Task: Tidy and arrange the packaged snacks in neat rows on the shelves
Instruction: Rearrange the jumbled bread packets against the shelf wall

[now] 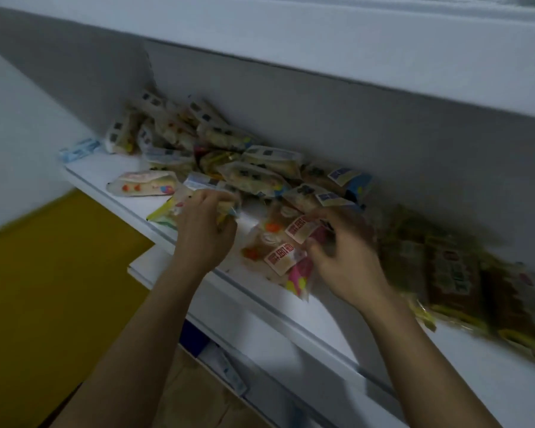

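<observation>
Fingers of our left hand (205, 223) curled around a snack packet (179, 202); our right hand (340, 257) pinched red-labelled packets (286, 256) on the white shelf (291, 307), beside the jumbled pile (217, 149).

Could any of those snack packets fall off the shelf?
Maybe, yes. The pink packet held by the right hand sticks out over the shelf edge, so it might slip off if let go. The packet in the left hand also sits near the edge. And the pile at the back is heaped loosely, so pulling one packet out could tip others forward.
</observation>
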{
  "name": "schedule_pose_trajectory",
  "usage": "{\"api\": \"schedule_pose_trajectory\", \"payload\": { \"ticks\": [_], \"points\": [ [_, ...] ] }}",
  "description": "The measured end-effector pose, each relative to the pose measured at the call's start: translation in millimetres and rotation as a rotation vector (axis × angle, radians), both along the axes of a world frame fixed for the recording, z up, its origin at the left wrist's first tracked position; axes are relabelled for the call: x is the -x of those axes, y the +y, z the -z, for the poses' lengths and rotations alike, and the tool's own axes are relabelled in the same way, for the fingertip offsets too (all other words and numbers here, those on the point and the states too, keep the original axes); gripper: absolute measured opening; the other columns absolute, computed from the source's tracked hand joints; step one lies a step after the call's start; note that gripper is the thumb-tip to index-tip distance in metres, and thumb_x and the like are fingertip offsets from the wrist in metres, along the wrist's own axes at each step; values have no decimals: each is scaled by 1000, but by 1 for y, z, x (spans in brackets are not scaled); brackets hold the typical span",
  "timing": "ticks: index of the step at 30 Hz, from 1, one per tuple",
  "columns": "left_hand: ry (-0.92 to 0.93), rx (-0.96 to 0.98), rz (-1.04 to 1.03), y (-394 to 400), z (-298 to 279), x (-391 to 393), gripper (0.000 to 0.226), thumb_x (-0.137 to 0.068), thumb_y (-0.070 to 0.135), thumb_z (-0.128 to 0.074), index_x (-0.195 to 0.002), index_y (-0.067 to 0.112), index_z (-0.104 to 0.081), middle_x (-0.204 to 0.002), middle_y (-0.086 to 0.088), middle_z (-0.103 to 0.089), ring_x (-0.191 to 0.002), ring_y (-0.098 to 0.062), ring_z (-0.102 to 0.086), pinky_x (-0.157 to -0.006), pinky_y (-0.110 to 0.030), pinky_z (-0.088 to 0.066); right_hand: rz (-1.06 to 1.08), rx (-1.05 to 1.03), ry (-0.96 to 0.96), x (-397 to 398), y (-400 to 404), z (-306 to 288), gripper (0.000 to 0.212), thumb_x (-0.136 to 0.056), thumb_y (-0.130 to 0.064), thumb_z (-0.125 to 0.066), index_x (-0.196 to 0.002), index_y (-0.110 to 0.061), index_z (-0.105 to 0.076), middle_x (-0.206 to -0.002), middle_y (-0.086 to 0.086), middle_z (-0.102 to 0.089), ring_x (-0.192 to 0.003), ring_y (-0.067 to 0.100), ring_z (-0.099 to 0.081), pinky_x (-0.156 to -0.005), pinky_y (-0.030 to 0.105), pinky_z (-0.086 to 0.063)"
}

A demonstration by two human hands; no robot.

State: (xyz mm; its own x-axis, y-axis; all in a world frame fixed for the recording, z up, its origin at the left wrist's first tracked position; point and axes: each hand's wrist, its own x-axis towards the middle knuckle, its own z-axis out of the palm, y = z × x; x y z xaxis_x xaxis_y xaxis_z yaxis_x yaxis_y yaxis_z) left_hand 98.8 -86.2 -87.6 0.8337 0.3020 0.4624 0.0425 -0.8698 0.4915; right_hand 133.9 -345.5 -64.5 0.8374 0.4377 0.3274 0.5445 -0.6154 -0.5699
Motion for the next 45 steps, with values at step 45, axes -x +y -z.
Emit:
{"api": "schedule_pose_trajectory", "payload": {
  "ticks": [45],
  "points": [
    [233, -407, 370, 321, 26, -160, 73, -59, 60, -61, -130, 44, -57, -166, -9, -29, -150, -38, -31, -97, -62, -45, 166, -10, 269, -206, 330, -16, 74, -89, -42, -75, -150, -26, -37, -148, 0, -48, -132, 18, -49, -110, 34, -42]
  ]
}}
